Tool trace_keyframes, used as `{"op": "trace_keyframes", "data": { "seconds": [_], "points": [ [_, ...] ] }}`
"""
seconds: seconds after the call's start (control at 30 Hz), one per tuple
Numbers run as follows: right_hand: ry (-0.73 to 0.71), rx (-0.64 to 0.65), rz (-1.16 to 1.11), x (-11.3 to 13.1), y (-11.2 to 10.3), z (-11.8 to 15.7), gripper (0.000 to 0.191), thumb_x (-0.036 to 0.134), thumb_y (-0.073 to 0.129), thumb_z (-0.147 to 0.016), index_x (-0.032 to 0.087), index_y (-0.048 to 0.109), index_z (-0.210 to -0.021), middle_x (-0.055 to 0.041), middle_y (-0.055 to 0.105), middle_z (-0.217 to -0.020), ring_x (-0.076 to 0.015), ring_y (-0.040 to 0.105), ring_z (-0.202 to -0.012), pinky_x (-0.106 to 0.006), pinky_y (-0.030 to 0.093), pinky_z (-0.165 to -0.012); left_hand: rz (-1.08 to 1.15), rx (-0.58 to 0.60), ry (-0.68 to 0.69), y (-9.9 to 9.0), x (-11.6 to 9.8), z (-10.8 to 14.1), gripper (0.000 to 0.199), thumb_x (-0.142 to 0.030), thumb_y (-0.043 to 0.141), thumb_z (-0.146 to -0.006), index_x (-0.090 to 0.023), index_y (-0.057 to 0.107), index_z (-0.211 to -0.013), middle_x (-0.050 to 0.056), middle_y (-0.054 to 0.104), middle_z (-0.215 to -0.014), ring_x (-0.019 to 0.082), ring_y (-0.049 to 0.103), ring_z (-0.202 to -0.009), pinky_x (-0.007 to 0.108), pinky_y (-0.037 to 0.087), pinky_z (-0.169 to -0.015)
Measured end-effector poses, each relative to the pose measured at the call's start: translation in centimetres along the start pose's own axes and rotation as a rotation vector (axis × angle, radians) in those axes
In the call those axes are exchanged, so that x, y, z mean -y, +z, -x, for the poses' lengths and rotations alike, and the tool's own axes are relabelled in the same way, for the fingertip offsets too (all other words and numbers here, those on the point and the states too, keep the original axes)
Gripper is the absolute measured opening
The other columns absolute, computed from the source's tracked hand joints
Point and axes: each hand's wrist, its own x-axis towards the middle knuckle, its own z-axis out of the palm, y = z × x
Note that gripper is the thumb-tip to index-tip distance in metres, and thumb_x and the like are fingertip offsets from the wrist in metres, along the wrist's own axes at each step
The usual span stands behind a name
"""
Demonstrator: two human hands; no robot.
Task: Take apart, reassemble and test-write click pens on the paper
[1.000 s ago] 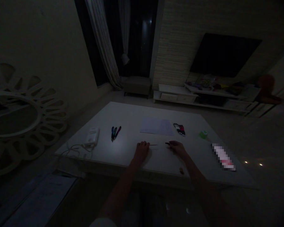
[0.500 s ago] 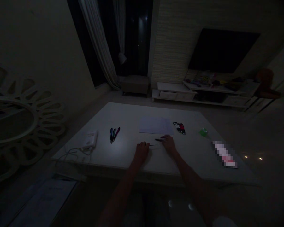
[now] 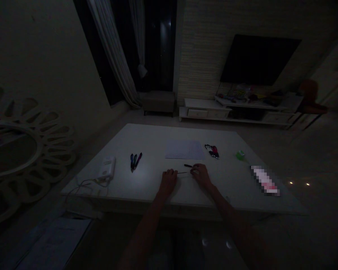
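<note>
Left to right, my read: white adapter (image 3: 107,167) on white table (image 3: 149,142) | three pens (image 3: 135,162) | left hand (image 3: 168,181), fingers curled together at thin dark rod (image 3: 183,172), clamp unclear | short dark piece (image 3: 188,165) just above rod | right hand (image 3: 200,176), fingers bunched on rod's other end, clamp unclear | paper sheet (image 3: 184,150) beyond

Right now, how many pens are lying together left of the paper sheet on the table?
3. The pens lie side by side on the white table, left of the paper sheet, the reddish one rightmost; dim light could hide another.
</note>
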Motion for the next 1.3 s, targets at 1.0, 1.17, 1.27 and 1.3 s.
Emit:
{"op": "trace_keyframes", "data": {
  "seconds": [1.0,1.17,1.27,1.3],
  "points": [
    [0.007,-0.078,0.046,1.0,0.5,2.9,0.012,0.028,0.061,-0.079,0.025,0.072,-0.079,-0.0064,0.063,-0.104,-0.0234,0.048,-0.104,-0.039,0.039,-0.089,0.012,0.004,0.047,0.2,0.1,0.1,0.019,-0.017,0.04,-0.091,-0.02,0.051,-0.105,0.007,0.053,-0.101,0.02,0.048,-0.094,0.034,0.034,-0.082],
    [0.131,-0.129,0.162,-1.6,-1.8,3.3,0.017,0.031,0.058,-0.08,0.023,0.074,-0.081,-0.0078,0.064,-0.1,-0.0228,0.05,-0.099,-0.036,0.039,-0.088,0.007,0.026,0.027,0.3,0.1,-0.1,0.02,-0.015,0.039,-0.09,-0.019,0.051,-0.105,0.007,0.053,-0.102,0.02,0.048,-0.095,0.034,0.035,-0.081],
    [0.127,-0.081,0.179,-0.9,-1.1,2.3,0.018,0.033,0.058,-0.081,0.025,0.074,-0.083,-0.0064,0.064,-0.102,-0.0231,0.05,-0.101,-0.036,0.039,-0.088,0.007,0.011,0.021,0.5,0.1,-0.1,0.02,-0.014,0.04,-0.089,-0.019,0.051,-0.106,0.007,0.054,-0.102,0.02,0.048,-0.095,0.035,0.035,-0.081],
    [0.12,-0.07,0.178,-0.5,-0.6,1.9,0.018,0.033,0.058,-0.081,0.026,0.074,-0.084,-0.0061,0.064,-0.103,-0.0233,0.05,-0.102,-0.036,0.039,-0.088,0.011,0.003,0.022,0.6,0.1,-0.1,0.02,-0.014,0.04,-0.089,-0.019,0.051,-0.106,0.007,0.054,-0.102,0.02,0.048,-0.095,0.035,0.035,-0.082]
  ]
}}
